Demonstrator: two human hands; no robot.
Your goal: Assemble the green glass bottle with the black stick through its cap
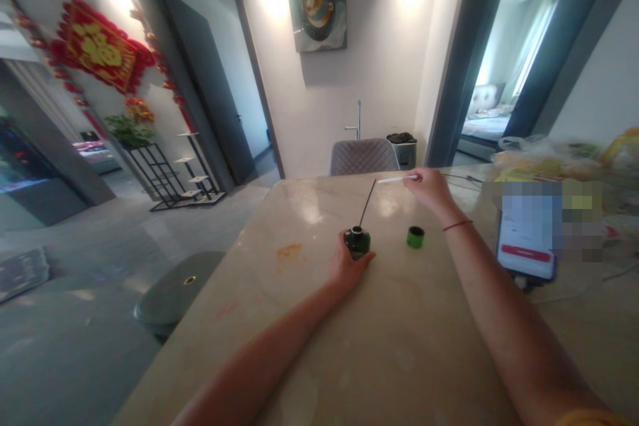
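Observation:
On the table, my left hand (347, 267) is wrapped round a small dark green glass bottle (357, 244), which stands upright with its mouth open. A thin black stick (368, 204) leans out of the bottle's neck, tilted to the right. My right hand (424, 188) is raised beyond the bottle and pinches one end of a slim white stick (392, 180). The white stick points left, its tip close to the top of the black one; whether they touch I cannot tell. A green cap (415, 237) sits on the table to the right of the bottle.
A phone (526, 239) stands at the right of the table (399, 333), with plastic bags (549, 153) behind it. A grey quilted chair (364, 157) is at the far edge. A green stool (174, 293) stands to the left. Orange stains (289, 254) mark the tabletop.

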